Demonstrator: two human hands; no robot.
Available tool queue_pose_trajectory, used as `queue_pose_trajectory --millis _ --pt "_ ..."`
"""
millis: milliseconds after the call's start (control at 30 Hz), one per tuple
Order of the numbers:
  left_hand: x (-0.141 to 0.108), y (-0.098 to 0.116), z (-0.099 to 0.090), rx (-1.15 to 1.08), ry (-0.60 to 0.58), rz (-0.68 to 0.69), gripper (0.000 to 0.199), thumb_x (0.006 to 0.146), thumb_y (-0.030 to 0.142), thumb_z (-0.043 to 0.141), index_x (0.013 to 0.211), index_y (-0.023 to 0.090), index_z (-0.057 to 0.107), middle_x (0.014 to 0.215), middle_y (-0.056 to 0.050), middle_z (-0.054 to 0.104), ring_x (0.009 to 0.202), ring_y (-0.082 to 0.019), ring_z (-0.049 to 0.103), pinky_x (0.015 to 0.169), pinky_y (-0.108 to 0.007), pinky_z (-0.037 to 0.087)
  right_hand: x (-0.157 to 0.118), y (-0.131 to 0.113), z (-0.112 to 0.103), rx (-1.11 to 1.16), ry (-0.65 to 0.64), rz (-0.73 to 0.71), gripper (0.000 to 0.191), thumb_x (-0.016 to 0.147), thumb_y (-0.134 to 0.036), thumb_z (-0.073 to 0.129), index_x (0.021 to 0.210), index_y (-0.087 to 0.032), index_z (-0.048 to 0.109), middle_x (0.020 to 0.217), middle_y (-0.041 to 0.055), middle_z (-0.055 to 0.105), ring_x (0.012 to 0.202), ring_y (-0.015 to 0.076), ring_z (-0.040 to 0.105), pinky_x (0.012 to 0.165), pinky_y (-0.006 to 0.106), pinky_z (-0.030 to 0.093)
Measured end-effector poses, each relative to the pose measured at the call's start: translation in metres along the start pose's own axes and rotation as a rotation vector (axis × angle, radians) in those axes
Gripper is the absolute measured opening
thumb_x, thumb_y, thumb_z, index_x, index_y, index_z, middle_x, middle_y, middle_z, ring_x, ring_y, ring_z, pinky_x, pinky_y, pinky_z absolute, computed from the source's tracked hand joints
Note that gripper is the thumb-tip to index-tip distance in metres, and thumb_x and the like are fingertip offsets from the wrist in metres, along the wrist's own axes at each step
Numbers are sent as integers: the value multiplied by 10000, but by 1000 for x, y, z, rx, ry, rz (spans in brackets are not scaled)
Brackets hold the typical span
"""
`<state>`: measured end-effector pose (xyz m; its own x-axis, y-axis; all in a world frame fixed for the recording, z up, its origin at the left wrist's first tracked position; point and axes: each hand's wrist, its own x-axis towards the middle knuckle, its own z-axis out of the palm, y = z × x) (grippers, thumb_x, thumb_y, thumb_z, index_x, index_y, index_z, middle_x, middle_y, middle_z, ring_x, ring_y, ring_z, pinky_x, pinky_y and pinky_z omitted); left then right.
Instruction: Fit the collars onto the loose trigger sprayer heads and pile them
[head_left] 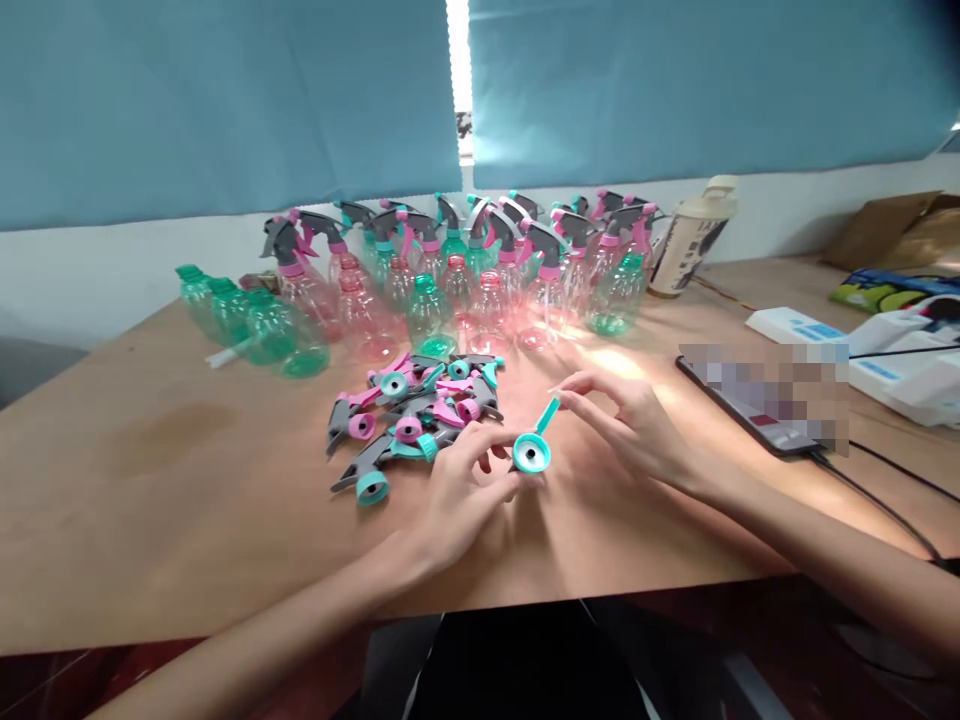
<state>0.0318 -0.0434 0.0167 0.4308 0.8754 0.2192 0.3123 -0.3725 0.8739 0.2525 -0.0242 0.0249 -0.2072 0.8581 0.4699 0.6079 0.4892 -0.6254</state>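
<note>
Between my hands is a trigger spray head with a teal collar, its round opening turned up toward me. My left hand grips it from the left with thumb and fingers. The fingertips of my right hand pinch the end of its teal trigger, which points up and to the right. Just left of them lies a pile of loose spray heads, grey with pink or teal collars and triggers. Beyond the pile stand pink and green clear bottles, several with spray heads on and several with bare necks.
Green bottles stand at the left, a white tube beside them. On the right are a phone with a cable, white power strips, a tall cream bottle and a cardboard box. The table's front edge runs below my hands.
</note>
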Motion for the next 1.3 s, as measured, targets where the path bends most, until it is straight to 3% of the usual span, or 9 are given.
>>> queue_pose_trajectory --millis 167,333,600,767,900,1067,1200,1300 --pt "11 -13 10 -59 -5 -54 277 787 172 671 1045 265 630 906 11 556 726 -118 477 620 -221 395 5 16 10 83 4 34 216 879 -397 554 919 -197 627 923 47 661 822 188 618 708 328 483" --pt "11 -18 11 -63 -31 -61 281 798 222 668 1068 275 611 916 8 529 714 -112 480 603 -214 419 9 24 20 164 -15 11 218 866 -391 574 908 -179 604 800 43 663 727 170 611 633 308 491" --pt "15 -14 10 41 -147 -84 361 770 89 631 1090 252 600 891 8 583 666 -112 501 606 -220 421 15 23 27 175 -27 -70 168 869 -340 572 869 -172 578 756 33 672 671 150 630 612 287 525" --pt "18 -13 10 76 -188 -41 352 781 69 613 1085 246 609 877 8 557 661 -107 506 590 -212 413 13 23 27 210 47 -56 208 853 -305 598 998 -165 546 731 13 639 651 141 620 557 268 523" --pt "16 -15 10 95 -156 -26 393 790 59 626 1117 275 597 870 26 538 644 -86 501 598 -203 415 8 15 19 136 155 -73 131 859 -279 590 938 -179 557 710 4 611 633 129 591 530 254 493" --pt "13 -15 9 76 -136 -19 369 789 73 650 1100 263 591 934 22 555 651 -80 506 601 -201 416 -1 1 14 111 43 -288 67 864 -210 587 812 -177 562 563 -39 551 459 76 478 436 214 371" --pt "13 -14 8 60 -99 -6 353 780 90 671 1085 249 590 901 19 558 642 -89 505 584 -205 411 -7 -2 19 80 -14 -485 63 863 -224 603 851 -163 591 591 -14 612 471 84 488 464 227 368" --pt "12 -14 7 50 -83 5 365 774 68 667 1085 241 588 856 22 550 626 -88 494 571 -202 406 -9 0 22 -1 -12 -540 96 850 -245 624 849 -151 606 566 -4 612 472 98 496 451 240 352"
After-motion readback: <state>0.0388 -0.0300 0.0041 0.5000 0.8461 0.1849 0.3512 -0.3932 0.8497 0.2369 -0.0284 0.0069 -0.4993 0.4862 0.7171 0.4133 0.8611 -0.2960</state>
